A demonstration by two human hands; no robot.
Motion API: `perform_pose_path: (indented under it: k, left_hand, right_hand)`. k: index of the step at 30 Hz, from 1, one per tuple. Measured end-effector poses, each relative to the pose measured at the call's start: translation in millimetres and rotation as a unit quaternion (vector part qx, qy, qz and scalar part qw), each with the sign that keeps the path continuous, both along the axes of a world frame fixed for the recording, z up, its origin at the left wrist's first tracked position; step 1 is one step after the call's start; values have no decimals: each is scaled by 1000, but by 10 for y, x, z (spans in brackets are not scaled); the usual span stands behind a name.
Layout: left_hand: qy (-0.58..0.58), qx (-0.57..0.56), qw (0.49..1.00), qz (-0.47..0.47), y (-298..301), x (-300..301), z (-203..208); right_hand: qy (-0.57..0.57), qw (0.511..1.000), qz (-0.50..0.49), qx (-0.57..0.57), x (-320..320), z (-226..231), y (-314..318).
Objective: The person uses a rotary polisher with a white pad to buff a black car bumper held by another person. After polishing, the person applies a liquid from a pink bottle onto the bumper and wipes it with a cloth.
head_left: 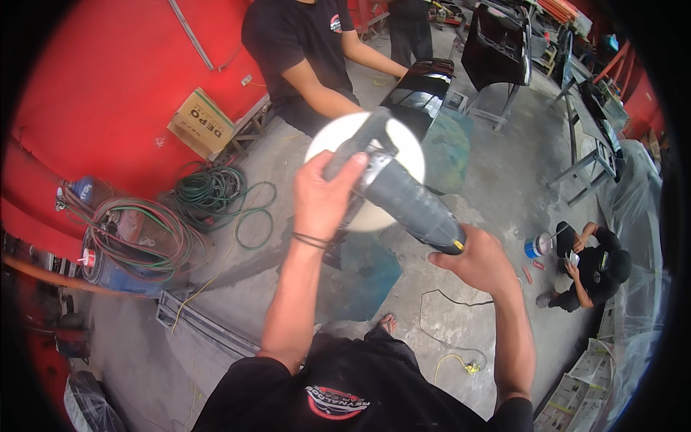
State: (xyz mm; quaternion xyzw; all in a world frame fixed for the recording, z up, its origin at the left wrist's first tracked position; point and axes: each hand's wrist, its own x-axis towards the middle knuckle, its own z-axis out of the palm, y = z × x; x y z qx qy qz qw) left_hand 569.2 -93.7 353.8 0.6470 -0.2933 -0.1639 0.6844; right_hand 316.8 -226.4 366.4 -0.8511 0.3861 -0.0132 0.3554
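A black polisher [414, 201] with a broad round white pad [331, 137] is held up in front of me. My left hand [322, 194] is closed round its front handle, the thumb over the near end. Around the rear of the body, my right hand [475, 259] keeps a grip, the thumb on its underside. Beyond the pad stands a glossy black car panel [423, 90], partly hidden by it. A co-worker [291, 54] at the far side rests a hand near the panel's top. The pad's edge looks smeared by motion.
Green hose [209, 187] and reddish hose [137, 237] lie coiled at left, beside a cardboard box [201, 122]. Another person [597, 266] squats at right near a paint bucket [538, 245]. A cord [425, 331] with a yellow plug [471, 368] crosses the floor.
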Motion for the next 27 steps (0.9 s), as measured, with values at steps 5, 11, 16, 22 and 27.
perform_pose_path:
  k: [5, 11, 16, 22, 27]
  left_hand:
    - [39, 36, 993, 105, 407, 85, -103]
    - [141, 37, 972, 182, 1068, -51, -580]
    - [195, 2, 958, 211, 1430, -328, -1026]
    - [247, -26, 958, 143, 1497, -584, -1200]
    - [159, -11, 985, 71, 1128, -678, -993]
  right_hand:
    - [0, 995, 98, -6, 245, -128, -25]
    - [30, 981, 190, -23, 428, -511, 266]
    - [77, 970, 226, -34, 366, -710, 503]
    - [152, 968, 191, -58, 156, -727, 520]
    - [137, 982, 113, -67, -116, -599, 415]
